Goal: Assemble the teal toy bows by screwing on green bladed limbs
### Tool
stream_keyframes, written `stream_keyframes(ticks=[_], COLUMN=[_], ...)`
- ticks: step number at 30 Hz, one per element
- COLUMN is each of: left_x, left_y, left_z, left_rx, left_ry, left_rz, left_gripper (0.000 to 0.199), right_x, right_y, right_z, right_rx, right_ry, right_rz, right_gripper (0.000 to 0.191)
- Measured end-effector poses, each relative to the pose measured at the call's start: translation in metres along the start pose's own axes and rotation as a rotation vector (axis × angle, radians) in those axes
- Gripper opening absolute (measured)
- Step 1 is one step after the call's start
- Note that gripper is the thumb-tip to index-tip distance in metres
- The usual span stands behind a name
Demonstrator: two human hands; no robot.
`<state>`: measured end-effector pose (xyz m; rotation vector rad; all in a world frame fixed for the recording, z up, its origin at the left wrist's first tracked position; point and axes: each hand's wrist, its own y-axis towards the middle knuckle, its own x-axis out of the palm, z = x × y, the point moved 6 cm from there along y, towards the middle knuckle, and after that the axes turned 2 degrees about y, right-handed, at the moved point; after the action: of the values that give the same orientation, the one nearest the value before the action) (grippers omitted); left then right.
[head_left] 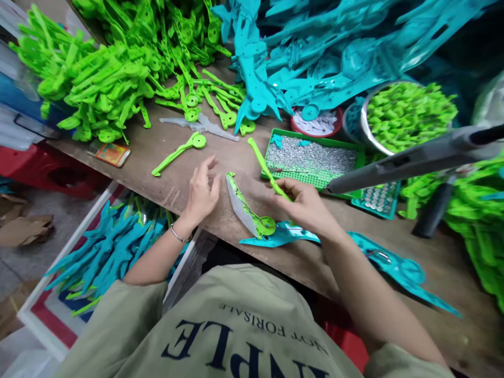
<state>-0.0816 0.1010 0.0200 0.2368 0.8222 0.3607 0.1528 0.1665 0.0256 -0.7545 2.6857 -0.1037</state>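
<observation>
A brown, worn bench (452,262) is running diagonally across the room, its surface showing scuffs and pale scratches. Beneath its front edge, a dark gap (220,254) is opening. To the left, a red plastic stool (31,168) is standing close to the bench, and a low, white-edged surface (49,320) with a red band is sitting nearer the front. Brown cardboard (35,226) is lying on the grey floor (29,257). Light is falling over the bench, while the upper right corner is sinking into shadow.

left fingers (206,165) have bare bench (236,156) ahead; a gray tool (394,164) partly obstructs the green tray (307,178).
</observation>
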Motion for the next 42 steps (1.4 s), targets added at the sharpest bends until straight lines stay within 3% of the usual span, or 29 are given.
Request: stream_keyframes(ticks=[3,8,20,24,29,32,35,38,42], left_x=[0.017,0.035,0.039,0.04,0.046,0.053,0.059,0.062,0.065], left_y=[0.006,0.006,0.01,0.009,-0.001,-0.011,-0.018,-0.019,-0.018], left_z=[-0.025,-0.026,-0.024,-0.031,-0.04,-0.037,-0.032,-0.031,-0.033], left_rx=[-0.132,-0.129,-0.141,-0.291,-0.626,-0.759,-0.806,-0.803,-0.808], left_ry=[0.098,0.086,-0.189,-0.474,-0.931,-1.08,-1.138,-1.137,-1.129], left_rz=[-0.162,-0.273,-0.227,-0.19,-0.085,-0.118,-0.169,-0.136,-0.112], left_gripper=[0.052,0.053,0.05,0.046,0.041,0.031,0.026,0.024,0.02], right_x=[0.01,0.019,0.021,0.021,0.021,0.022,0.023,0.022,0.016], right_y=[-0.007,-0.018,-0.034,-0.037,-0.042,-0.044,-0.045,-0.047,-0.049], right_z=[0.02,0.03,0.032,0.034,0.032,0.031,0.03,0.028,0.022], right_rx=[0.097,0.137,0.148,0.135,0.119,0.113,0.114,0.075,0.026], right_ry=[-0.151,-0.298,-0.391,-0.331,-0.318,-0.343,-0.414,-0.456,-0.422], right_rz=[-0.151,-0.257,-0.204,-0.192,-0.157,-0.144,-0.143,-0.12,-0.022], right_gripper=[0.026,0.021,0.02,0.019,0.019,0.019,0.019,0.018,0.035])
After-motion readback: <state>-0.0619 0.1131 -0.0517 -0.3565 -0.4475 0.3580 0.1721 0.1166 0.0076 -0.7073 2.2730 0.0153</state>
